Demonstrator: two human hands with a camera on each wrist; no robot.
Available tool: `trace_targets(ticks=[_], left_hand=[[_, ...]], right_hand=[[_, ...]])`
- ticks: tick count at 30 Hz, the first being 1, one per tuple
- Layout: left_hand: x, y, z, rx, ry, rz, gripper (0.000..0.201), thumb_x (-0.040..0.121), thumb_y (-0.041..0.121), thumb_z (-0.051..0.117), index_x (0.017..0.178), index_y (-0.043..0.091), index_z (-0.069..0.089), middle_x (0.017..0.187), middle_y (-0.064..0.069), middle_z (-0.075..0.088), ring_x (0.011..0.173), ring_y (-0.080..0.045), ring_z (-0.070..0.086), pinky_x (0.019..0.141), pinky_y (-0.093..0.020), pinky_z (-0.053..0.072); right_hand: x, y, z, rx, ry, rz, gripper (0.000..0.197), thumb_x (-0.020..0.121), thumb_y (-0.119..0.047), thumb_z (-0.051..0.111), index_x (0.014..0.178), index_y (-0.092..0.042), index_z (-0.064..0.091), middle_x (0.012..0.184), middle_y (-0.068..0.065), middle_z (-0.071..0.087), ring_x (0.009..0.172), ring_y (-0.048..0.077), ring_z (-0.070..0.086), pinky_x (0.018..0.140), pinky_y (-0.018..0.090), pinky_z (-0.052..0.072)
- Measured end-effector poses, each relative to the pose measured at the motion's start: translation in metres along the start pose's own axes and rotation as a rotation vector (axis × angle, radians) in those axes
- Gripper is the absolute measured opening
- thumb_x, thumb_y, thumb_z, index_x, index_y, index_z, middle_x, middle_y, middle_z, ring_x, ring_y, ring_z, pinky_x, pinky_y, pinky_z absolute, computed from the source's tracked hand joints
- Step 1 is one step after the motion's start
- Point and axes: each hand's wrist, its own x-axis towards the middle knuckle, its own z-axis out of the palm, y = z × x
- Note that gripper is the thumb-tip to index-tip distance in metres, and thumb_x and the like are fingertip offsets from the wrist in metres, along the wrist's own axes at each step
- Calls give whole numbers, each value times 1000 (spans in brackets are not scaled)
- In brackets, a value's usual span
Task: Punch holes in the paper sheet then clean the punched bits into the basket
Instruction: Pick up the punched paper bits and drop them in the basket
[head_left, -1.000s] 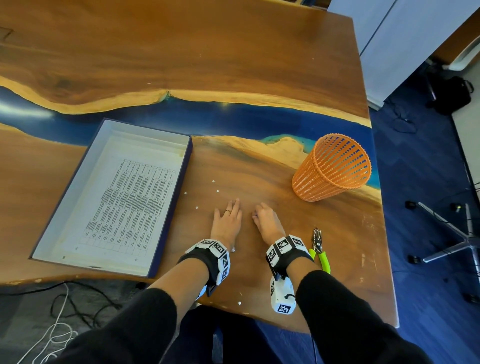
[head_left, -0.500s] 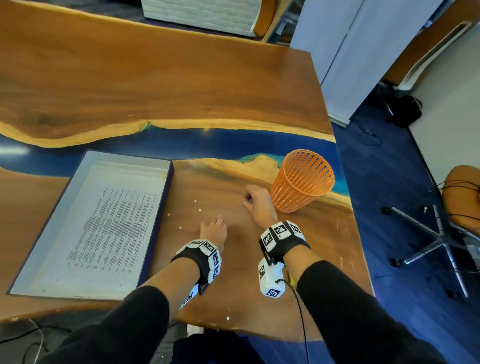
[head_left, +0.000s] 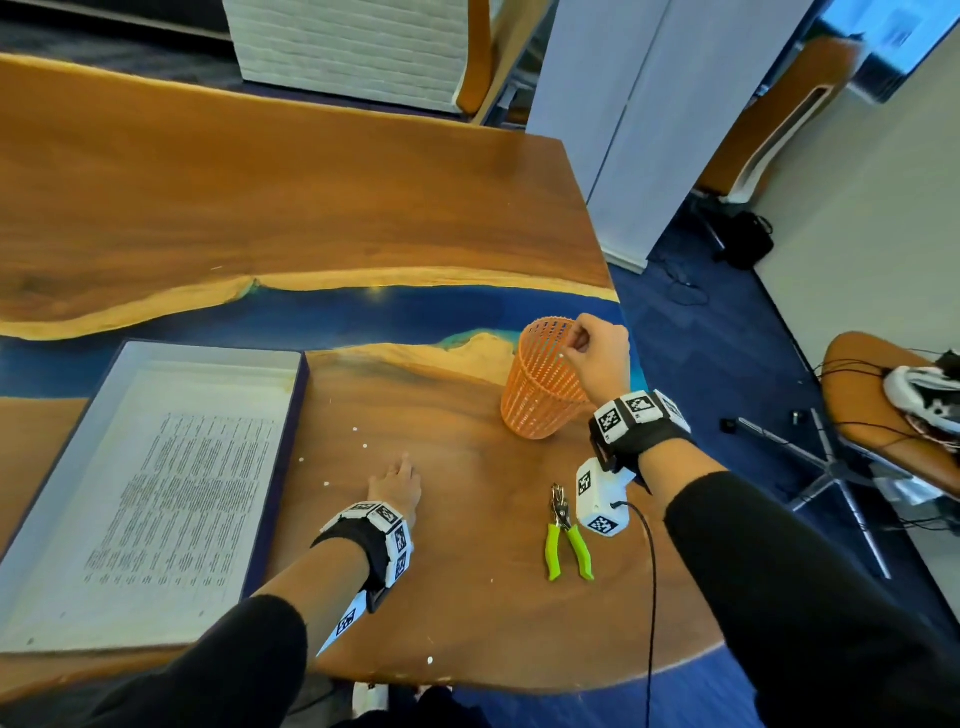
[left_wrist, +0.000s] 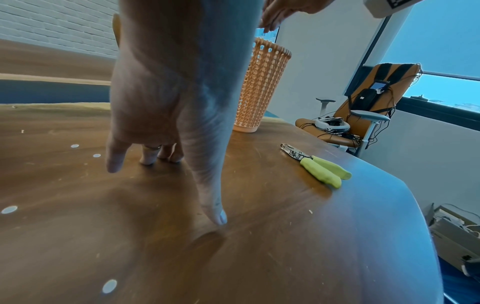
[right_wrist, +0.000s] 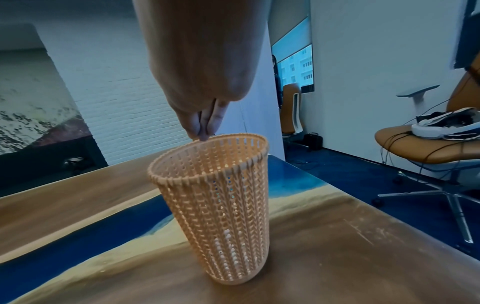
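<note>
Over the basket rim, the right hand now hovers with fingertips pinched together; half a second ago it lay on the table beside the basket. Left hand stays open, fingertips on the table near scattered bits. Paper remains in the tray.

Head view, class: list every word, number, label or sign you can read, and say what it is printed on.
None can be read.
Paper sheet in the box: dense rows of print, too small and blurred.
Wristbands on the left hand and right hand: black-and-white square markers only, no letters.
Hole punch, basket: no markings visible.
</note>
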Motion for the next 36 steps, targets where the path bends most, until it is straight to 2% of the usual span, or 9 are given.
trace_targets(ticks=[5,8,10,13,16,20,23,30,36], left_hand=[[-1,-3,0,-7,1,11,89,89,21,66,152,5,6,160,-8,-11,149,-25,3,114,-46,27],[-1,-5,1,-12,-4,19,95,87,23,68,152,4,2,160,-7,-12,149,-25,0,114,-45,26],[-1,-7,2,-2,-11,33,107,81,34,74,152,4,-1,160,-7,-13,149,-25,-1,114,-46,25],[-6,-13,5,7,21,65,118,74,49,75,152,3,-1,160,-8,-13,149,-24,1,115,-46,22],[-14,-24,17,-21,118,79,126,70,57,74,152,2,-5,161,-7,-11,150,-22,-3,117,-46,17],[-28,-48,40,-84,185,20,140,60,60,78,151,3,-11,160,-7,-15,149,-23,-8,119,-48,11],[-40,-68,56,-115,214,-39,146,56,61,80,150,1,-14,159,-8,-19,149,-23,-11,121,-44,9],[-65,-96,93,-180,213,-81,146,56,56,83,149,-2,-14,159,-13,-17,149,-26,-6,122,-37,12],[-66,-87,100,-202,228,-118,141,58,52,83,150,-2,-9,159,-14,-17,149,-27,-4,120,-38,18]], right_hand=[[1,8,0,-12,-4,48,24,73,5,66,67,-15,54,67,4,58,64,18,55,62,33,49],[3,11,4,-4,-5,69,17,79,4,63,75,-13,63,75,6,64,71,19,61,72,36,56],[3,9,7,38,7,54,12,84,0,59,85,-9,67,86,11,69,81,23,65,79,39,56],[-4,-9,13,77,22,-52,13,91,-10,54,94,-6,66,95,11,68,90,21,62,82,31,49],[-17,-33,30,105,-8,-185,13,91,-13,55,90,-4,64,89,11,64,83,19,57,74,25,40],[-45,-54,76,118,-180,-266,7,88,-9,58,86,-3,63,86,11,63,80,20,55,71,25,40],[-77,-63,114,100,-330,-258,6,88,-9,59,88,-5,64,90,11,63,81,22,58,74,36,49],[-159,-78,182,94,-719,-225,10,86,-4,59,91,0,67,95,18,63,86,32,60,78,43,49],[-191,-84,199,1,-903,-200,15,81,-10,68,93,-1,68,102,17,61,91,33,60,77,38,48]])
